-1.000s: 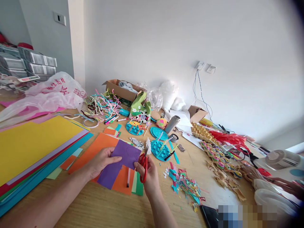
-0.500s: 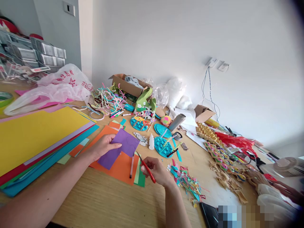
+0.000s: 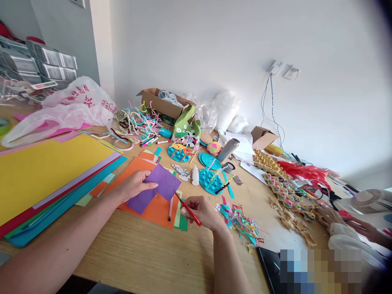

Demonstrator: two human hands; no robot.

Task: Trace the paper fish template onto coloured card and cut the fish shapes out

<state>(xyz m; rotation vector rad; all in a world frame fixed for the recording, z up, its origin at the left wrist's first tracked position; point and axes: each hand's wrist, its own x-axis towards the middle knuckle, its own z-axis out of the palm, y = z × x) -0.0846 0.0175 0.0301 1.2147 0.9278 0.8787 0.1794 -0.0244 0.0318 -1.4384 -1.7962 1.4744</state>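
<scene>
My left hand (image 3: 137,187) pinches the left edge of a purple sheet of paper (image 3: 167,179) that has a curved outline drawn on it. In my right hand (image 3: 200,212) is a pair of red-handled scissors (image 3: 191,212), its tips at the lower right edge of the purple sheet. Whether the blades have cut into the paper I cannot tell. Another purple piece (image 3: 141,203) shows below the held one. Under both lies orange paper (image 3: 157,214) with a pen (image 3: 170,208) on it, and green paper (image 3: 183,222) sticks out at the right.
Large coloured sheets (image 3: 55,171) are stacked at the left. Paper scraps (image 3: 240,222) lie right of my right hand, near a phone (image 3: 269,265). Beyond stand a white glue bottle (image 3: 195,175), blue decorated discs (image 3: 211,181) and a metal flask (image 3: 228,150). Another person's hand (image 3: 364,228) shows far right.
The scissors' tips have come up against the purple sheet's lower right edge. My left hand keeps its hold. The whole view has shifted slightly.
</scene>
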